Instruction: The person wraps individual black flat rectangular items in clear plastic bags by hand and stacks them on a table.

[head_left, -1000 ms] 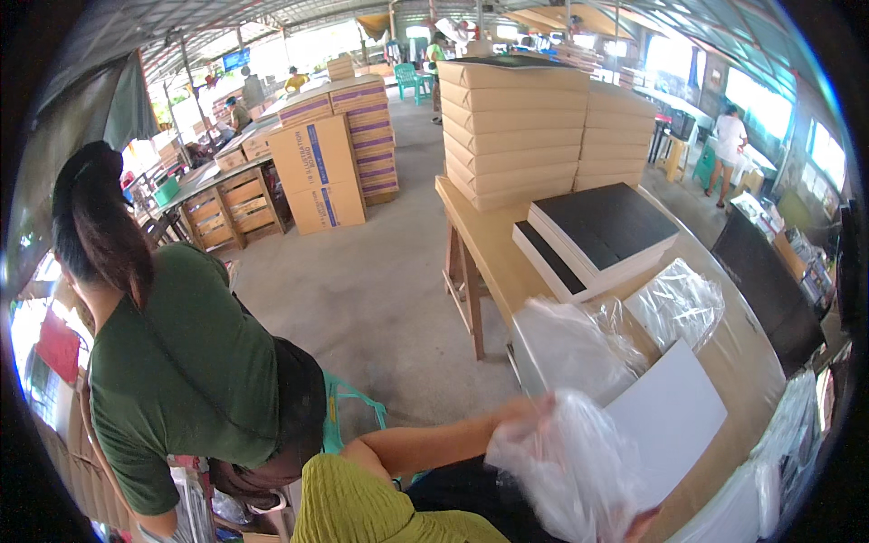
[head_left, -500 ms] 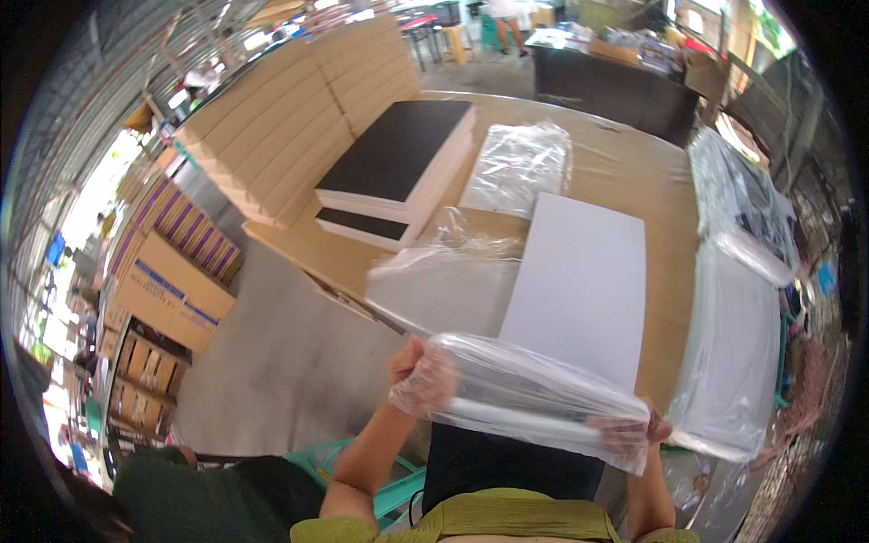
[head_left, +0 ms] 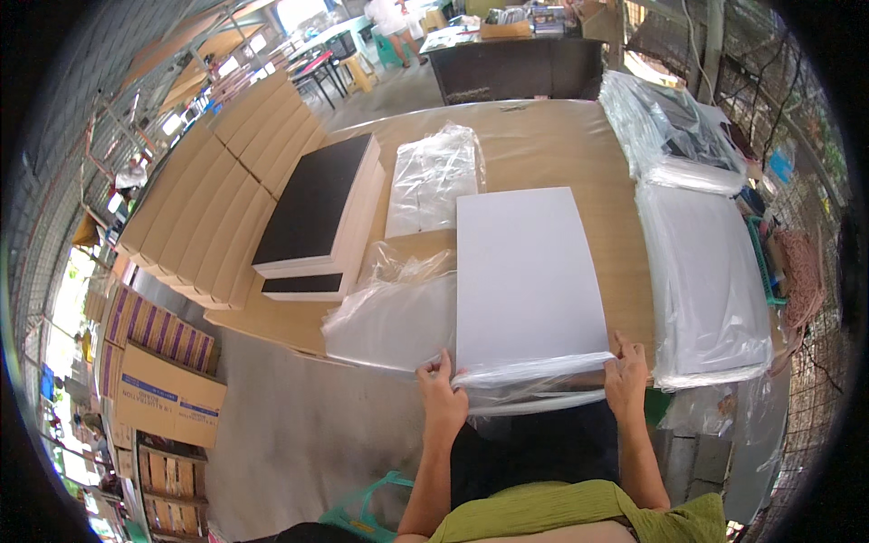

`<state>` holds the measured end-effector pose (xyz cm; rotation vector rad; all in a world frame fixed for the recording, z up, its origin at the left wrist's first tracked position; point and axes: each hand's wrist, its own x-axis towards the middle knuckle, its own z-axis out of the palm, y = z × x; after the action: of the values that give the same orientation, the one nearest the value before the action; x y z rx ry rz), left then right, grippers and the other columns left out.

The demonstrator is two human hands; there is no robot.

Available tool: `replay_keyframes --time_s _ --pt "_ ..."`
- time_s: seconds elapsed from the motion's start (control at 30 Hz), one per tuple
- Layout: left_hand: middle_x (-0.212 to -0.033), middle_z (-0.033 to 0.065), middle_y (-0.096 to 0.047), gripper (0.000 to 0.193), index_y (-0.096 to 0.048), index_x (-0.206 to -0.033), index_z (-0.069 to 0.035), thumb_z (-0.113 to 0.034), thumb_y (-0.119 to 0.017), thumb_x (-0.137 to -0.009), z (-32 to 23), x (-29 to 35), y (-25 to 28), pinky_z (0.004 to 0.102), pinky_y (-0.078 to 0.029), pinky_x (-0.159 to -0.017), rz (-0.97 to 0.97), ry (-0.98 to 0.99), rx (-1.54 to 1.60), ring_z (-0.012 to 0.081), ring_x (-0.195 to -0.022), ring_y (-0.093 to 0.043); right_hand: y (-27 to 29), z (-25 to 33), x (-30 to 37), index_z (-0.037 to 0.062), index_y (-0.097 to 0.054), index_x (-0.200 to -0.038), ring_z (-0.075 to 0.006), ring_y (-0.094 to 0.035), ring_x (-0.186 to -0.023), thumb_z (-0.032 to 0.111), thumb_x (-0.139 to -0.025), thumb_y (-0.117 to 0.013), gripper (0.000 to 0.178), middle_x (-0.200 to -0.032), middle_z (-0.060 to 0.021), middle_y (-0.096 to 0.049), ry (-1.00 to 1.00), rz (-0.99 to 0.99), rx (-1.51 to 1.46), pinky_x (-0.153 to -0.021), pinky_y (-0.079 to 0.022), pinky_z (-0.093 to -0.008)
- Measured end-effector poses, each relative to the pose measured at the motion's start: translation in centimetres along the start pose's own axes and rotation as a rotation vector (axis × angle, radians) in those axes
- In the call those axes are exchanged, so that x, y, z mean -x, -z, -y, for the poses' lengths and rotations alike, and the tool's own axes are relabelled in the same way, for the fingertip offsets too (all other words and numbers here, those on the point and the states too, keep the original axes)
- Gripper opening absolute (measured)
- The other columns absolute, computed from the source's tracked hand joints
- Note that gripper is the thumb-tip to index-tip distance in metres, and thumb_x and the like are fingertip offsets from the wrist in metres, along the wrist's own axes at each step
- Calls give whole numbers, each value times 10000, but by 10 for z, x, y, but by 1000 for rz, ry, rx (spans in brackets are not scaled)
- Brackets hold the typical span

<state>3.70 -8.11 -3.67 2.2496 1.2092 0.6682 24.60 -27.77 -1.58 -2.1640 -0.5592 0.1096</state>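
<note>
Left hand (head_left: 444, 391) at 7 o'clock, right hand (head_left: 626, 380) at 5, fingers curled nearly closed on the clear plastic (head_left: 534, 371) (exact pinch is hard to see), along the white sheet's (head_left: 528, 281) 6 o'clock edge. Imo keep corners level, film taut.

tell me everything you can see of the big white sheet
The white sheet is plain and rectangular, like paper or thin board; whether it is one layer is unclear. It lies mostly flat on the brown table, longest front to back. Clear plastic covers its near end, gripped by the left hand and right hand.
</note>
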Motion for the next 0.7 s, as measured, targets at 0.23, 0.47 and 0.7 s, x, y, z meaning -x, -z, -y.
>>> replay_keyframes --time_s 0.23,0.47,0.7 --pt "-1064 237 -514 450 -610 -1194 28 66 -535 -752 -20 -2 25 381 -448 -892 100 36 74 348 -995 -532 3 1 0 -55 -657 -1053 -202 -566 -846 -47 -782 -546 293 -912 -111 -572 15 -65 -264 -777 -451 -291" --pt "-1212 184 -574 761 -357 -1435 -76 105 -491 -708 -33 2 56 270 -424 -904 285 461 501 231 -1121 -538 14 -15 5 -19 -656 -893 -121 -570 -881 -48 -726 -581 184 -944 -84 -603 -370 5 -901 -724 -454 -241" --pt "-1540 194 -180 813 -100 -1507 -33 -152 -536 -831 -30 -3 83 343 -261 -1108 713 155 1670 238 -1356 -333 43 14 -6 38 -644 -887 -320 -531 -1164 143 -717 -619 201 -987 -144 -657 140 52 -1243 -1050 -332 -432"
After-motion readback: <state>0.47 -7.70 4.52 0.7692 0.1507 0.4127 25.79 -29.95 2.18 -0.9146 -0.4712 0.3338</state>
